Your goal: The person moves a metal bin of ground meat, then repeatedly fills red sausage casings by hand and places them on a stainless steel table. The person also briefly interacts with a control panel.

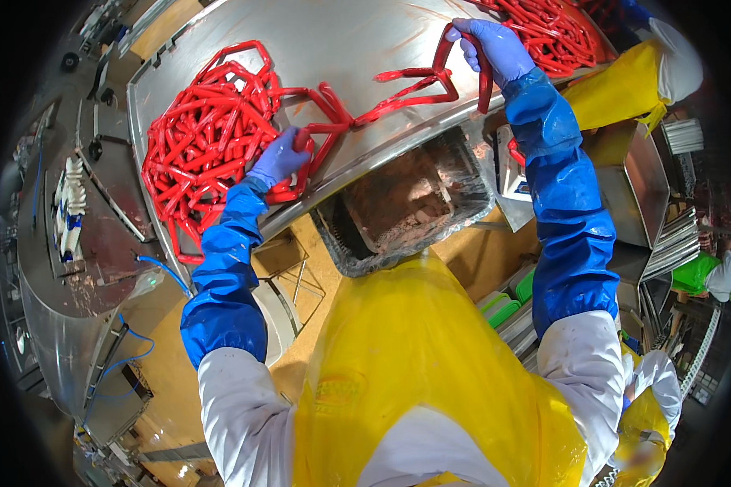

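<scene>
My left hand [280,157], in a purple glove, grips a red sausage link at the right edge of a large tangled pile of linked red sausages [204,137]. The pile lies on the left part of a stainless steel table [365,36]. From it a strand of links [396,109] runs rightward over the table. My gloved right hand [493,50] holds links of this strand near the table's front edge; one link hangs down below the fingers. The palm side of each hand is partly hidden.
A second heap of red sausages [548,39] lies at the upper right, near a person in a yellow apron [615,85]. Under the table's front edge stands a dark soiled tub [402,207] with scraps. Steel machinery [67,292] flanks the left; a white scale [512,176] is at right.
</scene>
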`<state>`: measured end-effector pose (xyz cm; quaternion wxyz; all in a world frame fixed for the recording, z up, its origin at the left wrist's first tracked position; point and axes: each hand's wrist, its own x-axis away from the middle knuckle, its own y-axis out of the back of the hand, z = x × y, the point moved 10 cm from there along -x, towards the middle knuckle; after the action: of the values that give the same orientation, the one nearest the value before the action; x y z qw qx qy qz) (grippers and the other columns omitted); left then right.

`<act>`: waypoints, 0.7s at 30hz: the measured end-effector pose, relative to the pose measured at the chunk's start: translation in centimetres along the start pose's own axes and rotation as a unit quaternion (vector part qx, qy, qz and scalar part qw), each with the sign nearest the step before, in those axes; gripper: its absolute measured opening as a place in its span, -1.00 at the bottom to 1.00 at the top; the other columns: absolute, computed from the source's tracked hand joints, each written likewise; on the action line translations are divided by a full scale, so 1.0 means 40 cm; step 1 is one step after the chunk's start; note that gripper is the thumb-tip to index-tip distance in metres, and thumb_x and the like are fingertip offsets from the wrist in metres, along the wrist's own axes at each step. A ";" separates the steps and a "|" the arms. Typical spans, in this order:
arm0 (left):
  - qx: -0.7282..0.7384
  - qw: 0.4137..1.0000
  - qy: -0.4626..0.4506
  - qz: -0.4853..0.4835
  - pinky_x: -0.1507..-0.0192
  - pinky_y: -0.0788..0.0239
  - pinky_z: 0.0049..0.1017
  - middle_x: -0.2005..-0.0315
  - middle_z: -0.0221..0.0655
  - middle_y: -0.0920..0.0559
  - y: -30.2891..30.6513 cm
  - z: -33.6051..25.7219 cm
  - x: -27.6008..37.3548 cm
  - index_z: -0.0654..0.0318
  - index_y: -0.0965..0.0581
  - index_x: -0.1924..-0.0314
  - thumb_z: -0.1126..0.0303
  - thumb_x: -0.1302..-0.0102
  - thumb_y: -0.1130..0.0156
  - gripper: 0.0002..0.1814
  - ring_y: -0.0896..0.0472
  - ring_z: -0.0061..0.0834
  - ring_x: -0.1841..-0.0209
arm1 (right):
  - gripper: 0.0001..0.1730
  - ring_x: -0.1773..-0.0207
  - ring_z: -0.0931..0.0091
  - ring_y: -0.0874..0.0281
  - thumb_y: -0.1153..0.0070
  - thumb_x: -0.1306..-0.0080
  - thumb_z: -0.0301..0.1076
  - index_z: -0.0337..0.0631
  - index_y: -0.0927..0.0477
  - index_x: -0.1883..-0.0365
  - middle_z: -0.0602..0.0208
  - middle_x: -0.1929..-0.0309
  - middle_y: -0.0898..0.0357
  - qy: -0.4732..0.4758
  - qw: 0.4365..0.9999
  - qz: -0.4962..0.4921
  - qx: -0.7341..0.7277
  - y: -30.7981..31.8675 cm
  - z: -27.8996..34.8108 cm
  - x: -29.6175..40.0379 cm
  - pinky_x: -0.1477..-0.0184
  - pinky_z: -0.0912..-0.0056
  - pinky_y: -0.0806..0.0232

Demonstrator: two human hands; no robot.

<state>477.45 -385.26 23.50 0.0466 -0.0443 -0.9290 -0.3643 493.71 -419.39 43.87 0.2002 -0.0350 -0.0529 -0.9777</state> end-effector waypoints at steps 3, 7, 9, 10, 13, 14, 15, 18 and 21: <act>-0.247 0.951 0.061 0.175 0.11 -0.44 -0.10 0.21 0.05 -0.65 -0.087 0.143 0.096 0.29 -0.51 0.02 0.10 -0.25 -0.21 -0.56 -0.64 0.04 0.12 | -0.67 0.63 0.69 -0.25 0.02 -0.45 -0.17 -0.24 -0.65 0.28 0.56 0.69 -0.34 -0.002 1.000 0.007 -0.011 -0.043 -0.025 0.004 0.57 0.62 -0.13; -0.137 0.978 -0.019 0.159 -0.01 -0.39 -0.10 0.22 0.02 -0.66 -0.114 0.005 0.118 0.24 -0.53 0.01 0.04 -0.21 -0.24 -0.53 -0.64 0.04 0.11 | -0.66 0.64 0.67 -0.25 0.04 -0.47 -0.18 -0.27 -0.63 0.27 0.53 0.68 -0.35 0.019 0.998 0.043 -0.052 -0.105 -0.086 0.005 0.57 0.61 -0.14; -0.355 0.902 -0.027 0.246 -0.08 -0.32 -0.15 0.25 -0.01 -0.67 -0.123 0.014 0.146 0.21 -0.57 0.09 0.05 -0.28 -0.17 -0.61 -0.64 0.01 0.18 | -0.63 0.67 0.64 -0.26 0.07 -0.49 -0.18 -0.31 -0.63 0.26 0.46 0.68 -0.37 0.001 0.998 0.038 -0.058 -0.134 -0.101 0.026 0.58 0.58 -0.17; -0.409 0.873 -0.012 0.264 -0.08 -0.30 -0.15 0.26 -0.02 -0.67 -0.119 0.017 0.160 0.20 -0.56 0.10 0.05 -0.30 -0.15 -0.62 -0.64 0.01 0.19 | -0.63 0.67 0.64 -0.27 0.07 -0.49 -0.19 -0.31 -0.63 0.27 0.46 0.68 -0.37 0.006 0.996 0.053 -0.078 -0.152 -0.099 0.040 0.58 0.58 -0.16; -0.382 0.886 -0.028 0.261 0.02 -0.35 -0.11 0.30 -0.04 -0.66 -0.128 0.013 0.159 0.21 -0.54 0.08 0.01 -0.39 -0.05 -0.60 -0.63 0.05 0.22 | -0.66 0.65 0.68 -0.26 0.03 -0.46 -0.17 -0.24 -0.66 0.27 0.51 0.66 -0.38 -0.026 0.991 0.043 -0.122 -0.188 -0.134 0.080 0.60 0.62 -0.13; -0.312 0.917 -0.074 0.238 0.07 -0.36 -0.10 0.30 -0.02 -0.65 -0.170 -0.038 0.101 0.21 -0.53 0.07 0.00 -0.39 -0.04 -0.59 -0.62 0.06 0.20 | -0.67 0.64 0.69 -0.26 0.02 -0.45 -0.16 -0.23 -0.66 0.26 0.52 0.66 -0.39 -0.041 0.990 0.013 -0.137 -0.170 -0.192 0.100 0.59 0.62 -0.13; -0.248 0.945 -0.084 0.195 0.12 -0.37 -0.08 0.30 0.00 -0.64 -0.147 -0.094 0.106 0.21 -0.52 0.05 -0.01 -0.40 -0.04 -0.58 -0.61 0.08 0.19 | -0.67 0.64 0.70 -0.27 0.02 -0.44 -0.16 -0.22 -0.67 0.25 0.52 0.65 -0.40 -0.047 0.985 0.024 -0.162 -0.213 -0.194 0.109 0.59 0.62 -0.13; -0.059 0.968 -0.040 0.240 0.04 -0.42 -0.19 0.16 -0.11 -0.61 -0.234 -0.070 0.039 0.24 -0.48 0.10 -0.02 -0.41 0.00 -0.57 -0.60 -0.15 0.05 | -0.67 0.62 0.69 -0.28 0.02 -0.41 -0.13 -0.18 -0.65 0.23 0.54 0.63 -0.42 -0.065 0.986 0.120 -0.095 -0.428 -0.242 0.214 0.58 0.63 -0.14; 0.448 0.882 0.087 0.118 0.01 -0.41 -0.37 0.08 -0.33 -0.59 -0.246 -0.014 -0.038 0.20 -0.50 -0.10 0.14 -0.53 0.14 -0.62 -0.55 -0.40 0.06 | -0.63 0.62 0.65 -0.31 0.03 -0.42 -0.03 -0.13 -0.63 0.26 0.55 0.63 -0.42 -0.246 0.938 0.182 -0.161 -0.553 -0.468 0.285 0.58 0.60 -0.15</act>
<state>477.83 -392.90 17.10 0.1850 -0.0961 -0.9733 0.0965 473.64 -405.80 24.36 0.3469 -0.3153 0.0647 -0.8809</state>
